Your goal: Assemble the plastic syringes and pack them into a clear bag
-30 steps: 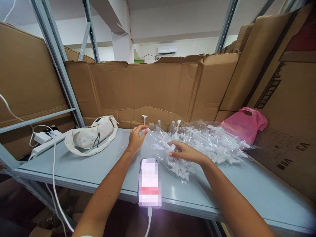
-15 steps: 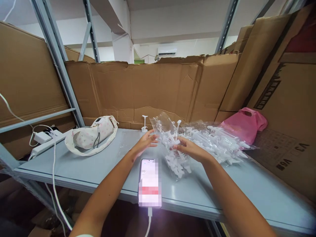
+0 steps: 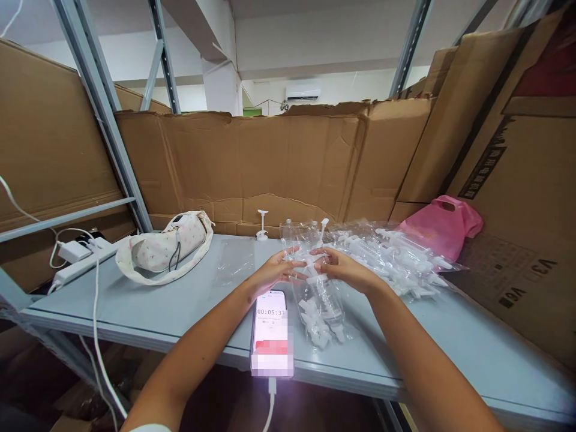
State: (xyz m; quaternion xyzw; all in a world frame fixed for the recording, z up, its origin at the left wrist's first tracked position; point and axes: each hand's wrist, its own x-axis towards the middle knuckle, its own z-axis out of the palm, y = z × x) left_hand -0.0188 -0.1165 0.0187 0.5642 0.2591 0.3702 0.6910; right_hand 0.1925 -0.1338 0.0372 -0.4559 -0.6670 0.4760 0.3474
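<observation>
A clear plastic bag (image 3: 317,321) of white pump dispenser heads lies on the grey shelf, its upper end raised between my hands. My left hand (image 3: 279,269) reaches against the bag's left side, fingers stretched out and apart. On the opposite side, my right hand (image 3: 344,268) has its fingers bent around the upper part of the bag; the thumb is partly hidden. Just behind the hands, a white pump head (image 3: 324,225) sticks up. Another pump head (image 3: 262,226) stands upright by the cardboard at the back.
A phone (image 3: 270,330) with a running timer sits at the shelf's front edge, cable attached. More bagged pump heads (image 3: 396,255) and a pink plastic bag (image 3: 443,227) lie right. A flat clear bag (image 3: 234,262), white pouch (image 3: 191,234) and power strip (image 3: 85,264) are left.
My left hand has moved right and slightly down, onto the bag. The bag's lower end has shifted toward the front edge, and its top has opened out between the hands.
</observation>
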